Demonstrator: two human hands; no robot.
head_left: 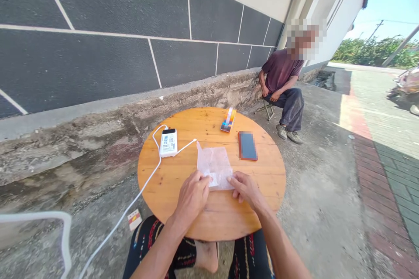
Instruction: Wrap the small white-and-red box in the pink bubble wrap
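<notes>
At a round wooden table [157, 183] outdoors, a seated person's left hand [193, 196] pinches the near edge of a crumpled plastic sheet [214, 161], while the right hand [245, 188] has its fingertips closed on the near right corner. The sheet lies mid-table, running from both hands toward 12 o'clock. Flimsy as it looks, an even, gentle pull from both sides would suit it best. A power bank [168, 142] sits at 10 o'clock and a phone [247, 145] at 2.
</notes>
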